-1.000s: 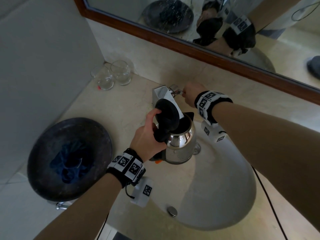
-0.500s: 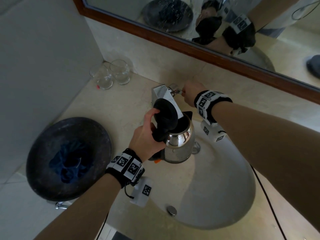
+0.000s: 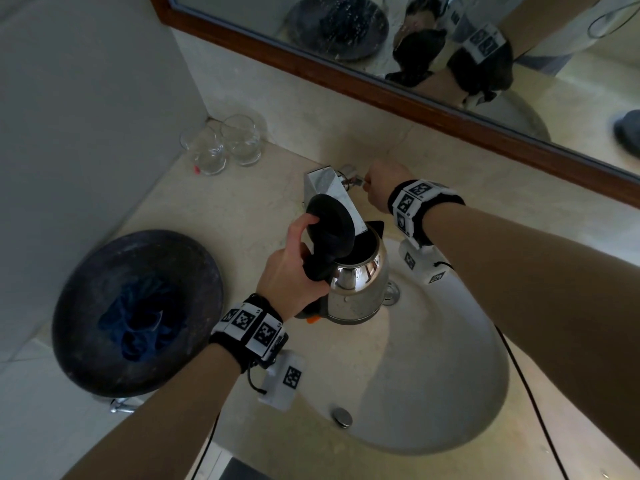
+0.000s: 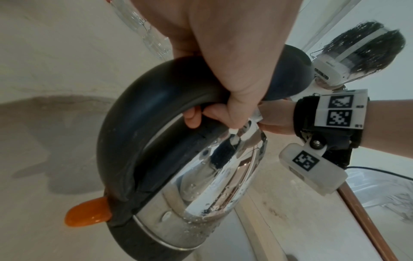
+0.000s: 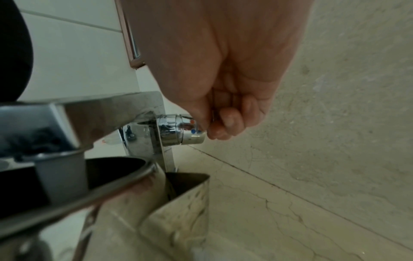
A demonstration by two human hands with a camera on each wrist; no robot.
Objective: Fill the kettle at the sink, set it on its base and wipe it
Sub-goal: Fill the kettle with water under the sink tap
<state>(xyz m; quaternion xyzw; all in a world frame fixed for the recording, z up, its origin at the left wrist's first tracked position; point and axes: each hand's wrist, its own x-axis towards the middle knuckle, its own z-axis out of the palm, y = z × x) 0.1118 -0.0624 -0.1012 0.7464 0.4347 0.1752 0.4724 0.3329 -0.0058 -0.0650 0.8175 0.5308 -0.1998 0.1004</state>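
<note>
A shiny steel kettle (image 3: pixel 358 289) with a black handle and its black lid (image 3: pixel 332 228) raised hangs over the sink basin (image 3: pixel 433 386), its mouth under the flat tap spout (image 3: pixel 337 192). My left hand (image 3: pixel 294 271) grips the kettle handle (image 4: pixel 143 98); an orange switch (image 4: pixel 88 214) sticks out at the kettle's foot. My right hand (image 3: pixel 382 183) pinches the small chrome tap knob (image 5: pixel 182 129) beside the spout. The kettle rim (image 5: pixel 107 176) sits just below the tap (image 5: pixel 78 114). No stream of water can be made out.
A dark round tray (image 3: pixel 138 313) holding a crumpled blue cloth (image 3: pixel 142 323) lies on the counter at the left. Two clear glasses (image 3: pixel 221 143) stand in the back corner. A wood-framed mirror (image 3: pixel 415 88) runs along the back wall. The basin has a drain plug (image 3: pixel 342 416) near its front edge.
</note>
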